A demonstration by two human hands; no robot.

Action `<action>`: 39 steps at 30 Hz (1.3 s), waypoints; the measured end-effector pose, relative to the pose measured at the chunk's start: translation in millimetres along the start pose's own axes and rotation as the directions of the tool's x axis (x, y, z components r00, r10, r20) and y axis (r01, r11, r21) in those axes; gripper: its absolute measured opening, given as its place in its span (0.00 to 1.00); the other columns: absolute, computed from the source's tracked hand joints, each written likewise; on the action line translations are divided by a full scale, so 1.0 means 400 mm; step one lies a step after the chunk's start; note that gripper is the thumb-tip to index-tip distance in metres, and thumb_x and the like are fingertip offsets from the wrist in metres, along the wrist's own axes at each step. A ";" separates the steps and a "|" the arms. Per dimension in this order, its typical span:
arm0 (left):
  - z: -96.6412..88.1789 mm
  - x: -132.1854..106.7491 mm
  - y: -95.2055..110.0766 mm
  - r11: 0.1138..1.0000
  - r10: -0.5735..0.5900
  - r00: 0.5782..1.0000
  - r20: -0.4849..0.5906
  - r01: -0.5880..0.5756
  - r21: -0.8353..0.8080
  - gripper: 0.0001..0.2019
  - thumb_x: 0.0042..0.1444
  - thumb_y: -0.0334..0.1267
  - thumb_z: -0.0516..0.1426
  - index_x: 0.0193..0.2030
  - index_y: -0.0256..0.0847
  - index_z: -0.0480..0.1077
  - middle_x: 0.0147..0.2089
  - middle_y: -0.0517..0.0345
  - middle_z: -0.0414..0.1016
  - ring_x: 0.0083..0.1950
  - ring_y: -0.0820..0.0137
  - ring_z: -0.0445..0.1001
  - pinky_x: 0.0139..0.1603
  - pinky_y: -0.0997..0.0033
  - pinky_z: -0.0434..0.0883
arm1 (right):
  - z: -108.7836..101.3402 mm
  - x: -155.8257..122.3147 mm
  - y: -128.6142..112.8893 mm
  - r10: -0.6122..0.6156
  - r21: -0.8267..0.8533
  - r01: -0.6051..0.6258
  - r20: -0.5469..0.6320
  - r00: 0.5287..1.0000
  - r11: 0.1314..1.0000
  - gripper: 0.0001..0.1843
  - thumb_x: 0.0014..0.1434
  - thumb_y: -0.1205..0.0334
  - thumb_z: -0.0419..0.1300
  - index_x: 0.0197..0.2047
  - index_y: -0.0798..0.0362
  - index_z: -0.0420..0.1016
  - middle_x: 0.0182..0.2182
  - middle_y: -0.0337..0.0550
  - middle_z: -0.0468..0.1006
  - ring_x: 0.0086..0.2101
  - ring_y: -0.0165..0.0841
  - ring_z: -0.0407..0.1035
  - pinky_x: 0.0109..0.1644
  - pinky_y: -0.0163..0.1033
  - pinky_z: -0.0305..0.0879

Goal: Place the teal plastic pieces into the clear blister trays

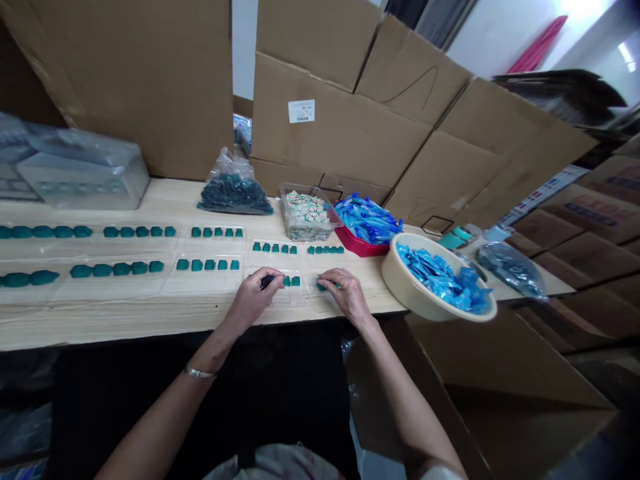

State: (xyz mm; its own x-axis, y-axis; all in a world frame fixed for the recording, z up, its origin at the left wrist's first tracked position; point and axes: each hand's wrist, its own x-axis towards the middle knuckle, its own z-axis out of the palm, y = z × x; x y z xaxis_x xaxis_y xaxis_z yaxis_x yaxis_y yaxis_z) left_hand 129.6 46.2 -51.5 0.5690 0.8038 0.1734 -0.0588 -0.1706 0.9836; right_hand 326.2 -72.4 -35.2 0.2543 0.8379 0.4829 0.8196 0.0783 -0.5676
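Observation:
My left hand (254, 297) is closed around a small clump of dark pieces (268, 281), which pokes out between thumb and fingers. Beside it, two small green pieces (292, 281) sit in a clear plastic tray (283, 298). The fingers of my right hand (346, 291) are pinched at a green piece (321, 285) low over the table; most of that piece is hidden. Farther back, short rows of green pieces (275, 248) lie in the clear trays, and more rows (118, 269) run off to the left.
A cream basin (393, 273) of blue packets stands right, beside a red tray (357, 243) of blue slim items. Behind are a clear box (313, 232) of pale pieces and a bag (235, 193) of dark pieces. Cardboard (340, 133) walls the table's back; a clear container (85, 180) sits left.

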 end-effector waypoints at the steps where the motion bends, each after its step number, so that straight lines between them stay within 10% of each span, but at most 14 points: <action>1: 0.001 -0.001 0.004 0.999 -0.041 0.999 0.015 0.042 -0.024 0.07 0.51 0.40 0.57 0.33 0.39 0.70 0.29 0.59 0.72 0.19 0.79 0.59 0.18 0.79 0.57 | 0.005 0.000 0.005 -0.028 -0.037 0.029 0.034 0.999 0.999 0.08 0.56 0.57 0.59 0.35 0.50 0.78 0.33 0.45 0.78 0.36 0.36 0.70 0.43 0.44 0.64; 17: -0.013 0.004 0.025 0.801 -0.189 0.957 0.218 0.279 -0.529 0.09 0.48 0.37 0.61 0.34 0.34 0.69 0.29 0.57 0.67 0.20 0.84 0.55 0.14 0.85 0.49 | 0.033 0.002 0.039 -0.099 -0.118 0.119 0.163 0.982 0.986 0.07 0.57 0.58 0.59 0.32 0.46 0.79 0.34 0.41 0.80 0.35 0.35 0.69 0.45 0.45 0.60; 25: 0.001 0.014 0.028 0.146 -0.406 0.833 0.376 0.465 -0.873 0.02 0.52 0.27 0.55 0.32 0.33 0.68 0.31 0.53 0.70 0.32 0.76 0.71 0.30 0.80 0.71 | 0.022 -0.010 -0.020 -0.160 -0.175 0.180 0.125 0.979 0.968 0.12 0.55 0.61 0.60 0.44 0.48 0.75 0.44 0.46 0.76 0.43 0.40 0.66 0.48 0.49 0.58; 32: -0.001 0.002 0.031 0.149 -0.353 0.873 0.338 0.408 -0.901 0.07 0.55 0.32 0.51 0.36 0.35 0.70 0.42 0.49 0.75 0.45 0.65 0.74 0.46 0.61 0.72 | 0.080 0.011 -0.172 -0.092 0.113 0.097 -0.047 0.995 0.989 0.10 0.59 0.61 0.54 0.43 0.48 0.74 0.38 0.45 0.75 0.41 0.37 0.68 0.47 0.44 0.65; 39: -0.004 0.002 0.019 0.195 -0.244 0.897 0.370 0.419 -0.887 0.10 0.57 0.35 0.50 0.40 0.34 0.70 0.37 0.51 0.76 0.42 0.67 0.74 0.47 0.63 0.71 | 0.129 0.083 -0.196 -0.229 -0.060 0.228 -0.004 0.974 0.972 0.14 0.60 0.64 0.52 0.49 0.48 0.71 0.43 0.48 0.70 0.44 0.39 0.64 0.49 0.46 0.62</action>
State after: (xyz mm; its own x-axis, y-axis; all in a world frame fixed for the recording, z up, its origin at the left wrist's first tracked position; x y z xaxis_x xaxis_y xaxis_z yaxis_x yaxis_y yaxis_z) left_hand 128.2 46.3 -43.8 0.8278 0.5516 -0.1028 -0.5006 0.8088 0.3087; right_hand 243.7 -23.1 -9.0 0.0621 0.7959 0.6023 0.8851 0.2350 -0.4018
